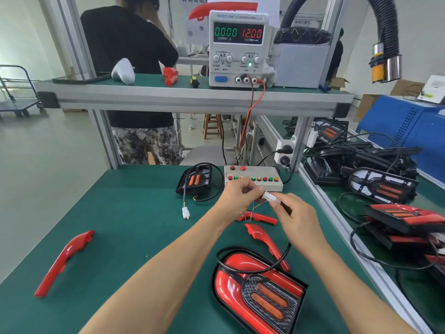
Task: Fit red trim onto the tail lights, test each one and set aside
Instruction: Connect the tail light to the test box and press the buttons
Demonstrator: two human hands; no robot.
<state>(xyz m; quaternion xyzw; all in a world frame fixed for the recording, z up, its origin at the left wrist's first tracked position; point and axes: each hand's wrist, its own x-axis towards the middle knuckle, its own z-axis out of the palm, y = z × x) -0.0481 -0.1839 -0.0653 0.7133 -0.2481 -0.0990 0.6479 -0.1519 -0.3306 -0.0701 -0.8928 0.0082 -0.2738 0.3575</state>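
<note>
Both hands meet just in front of the test box [252, 178]: the left hand [237, 196] and the right hand [297, 216] each pinch one half of a white connector [270, 196]. The trimmed tail light [258, 291] lies on the green desk [125, 213] below them, its black cable looping up to the right hand's grip.

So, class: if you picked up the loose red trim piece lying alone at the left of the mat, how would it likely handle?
The red trim piece looks like thin moulded plastic: probably light and fairly stiff. Its glossy surface may be slippery. Long and curved, it might rock when pushed.
</note>
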